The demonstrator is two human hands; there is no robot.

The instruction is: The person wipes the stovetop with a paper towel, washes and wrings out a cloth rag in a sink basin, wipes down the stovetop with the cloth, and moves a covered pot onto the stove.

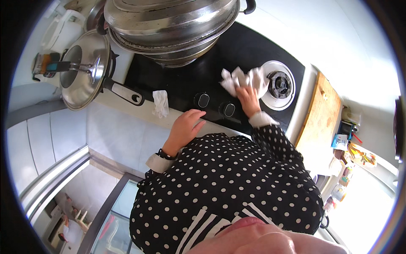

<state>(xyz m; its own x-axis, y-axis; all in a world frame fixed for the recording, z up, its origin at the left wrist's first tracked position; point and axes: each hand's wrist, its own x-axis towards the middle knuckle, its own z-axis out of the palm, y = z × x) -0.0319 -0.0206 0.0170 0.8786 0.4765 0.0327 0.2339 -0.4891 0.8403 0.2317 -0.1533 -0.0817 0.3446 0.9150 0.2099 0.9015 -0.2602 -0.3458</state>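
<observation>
My right hand (249,101) presses a crumpled white cloth or paper towel (244,79) onto the black glass gas cooktop (180,82), just left of the uncovered burner (279,84). Its steel drip ring (293,87) surrounds the burner head. My left hand (187,125) holds nothing; its thumb is apart from its fingers, near the cooktop's front edge. Beside its fingertips sits one black control knob (202,100), and a second knob (227,110) lies between my hands. Another crumpled white tissue (160,103) hangs over the front edge, left of my left hand.
A large lidded steel pot (171,22) covers the cooktop's back left. At far left sits a lidded pan (84,70), its handle (123,92) jutting toward the cooktop. A wooden cutting board (320,108) stands to the right. A person (73,231) shows beyond a doorway, lower left.
</observation>
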